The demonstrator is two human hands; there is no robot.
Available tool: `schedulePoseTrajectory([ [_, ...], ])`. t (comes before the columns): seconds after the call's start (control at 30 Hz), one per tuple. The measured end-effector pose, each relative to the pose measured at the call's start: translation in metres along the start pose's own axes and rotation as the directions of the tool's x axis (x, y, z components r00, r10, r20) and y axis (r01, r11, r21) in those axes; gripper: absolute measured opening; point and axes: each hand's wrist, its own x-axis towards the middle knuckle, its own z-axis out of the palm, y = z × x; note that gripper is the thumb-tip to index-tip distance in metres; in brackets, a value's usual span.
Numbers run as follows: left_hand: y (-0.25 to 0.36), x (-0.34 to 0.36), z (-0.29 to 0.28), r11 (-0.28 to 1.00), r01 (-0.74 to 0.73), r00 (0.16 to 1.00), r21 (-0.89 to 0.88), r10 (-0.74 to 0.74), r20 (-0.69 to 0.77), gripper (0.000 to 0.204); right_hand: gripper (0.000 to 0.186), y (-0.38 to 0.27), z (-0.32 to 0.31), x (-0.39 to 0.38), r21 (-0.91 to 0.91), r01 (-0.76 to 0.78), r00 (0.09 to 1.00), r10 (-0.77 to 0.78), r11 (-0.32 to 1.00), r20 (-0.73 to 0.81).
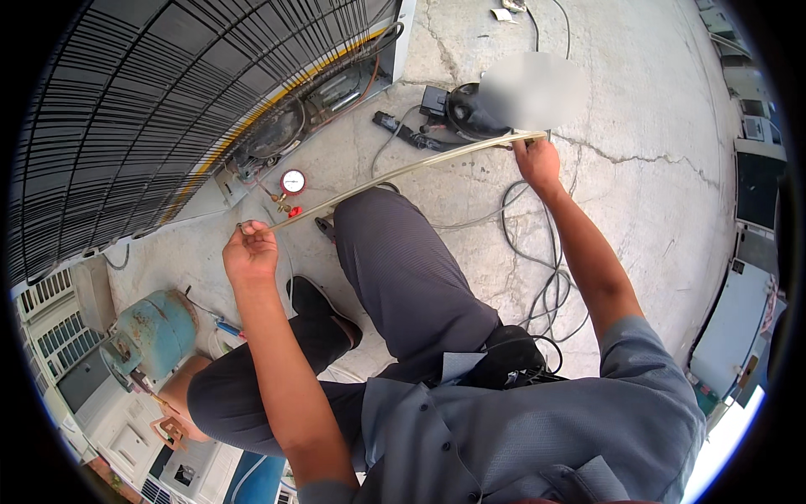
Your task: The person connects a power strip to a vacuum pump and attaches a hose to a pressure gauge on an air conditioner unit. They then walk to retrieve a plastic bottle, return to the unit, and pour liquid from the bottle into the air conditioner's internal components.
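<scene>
A long pale yellowish tube (420, 162), likely a hose, stretches between my two hands above my raised knee. My left hand (251, 250) is closed with its fingertips pinched on the tube's lower end. My right hand (536, 160) is closed around its other end, in front of a black rounded machine (470, 111) partly hidden by a grey blur. Close to my left hand, a round red-rimmed pressure gauge (292, 181) with a brass valve and red knob (295, 212) sits near the refrigerator's base.
A refrigerator back with a black wire grille (168, 101) fills the upper left, its compressor (273, 126) low down. Grey cables (550, 286) lie coiled on the cracked concrete floor (646, 193). A rusty teal gas cylinder (155, 332) lies at the left, near a blue-handled tool (228, 327).
</scene>
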Motion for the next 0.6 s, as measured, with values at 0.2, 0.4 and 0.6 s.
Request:
schedulePoseTrajectory([
  [0.2, 0.01, -0.001, 0.002, 0.993, 0.078, 0.994, 0.09, -0.084, 0.065, 0.019, 0.045, -0.01, -0.011, -0.009, -0.061, 0.076, 0.997, -0.076, 0.995, -0.006],
  [0.4, -0.002, 0.002, 0.002, 0.907, 0.056, 0.998, 0.418, -0.039, -0.048, 0.014, 0.042, 0.001, -0.005, -0.003, 0.055, 0.048, 0.998, -0.05, 0.997, 0.04],
  [0.6, 0.008, 0.034, -0.012, 0.877, -0.01, 0.988, 0.481, 0.083, -0.13, 0.012, 0.04, -0.014, -0.016, -0.012, -0.029, 0.029, 0.999, -0.029, 0.999, -0.024],
])
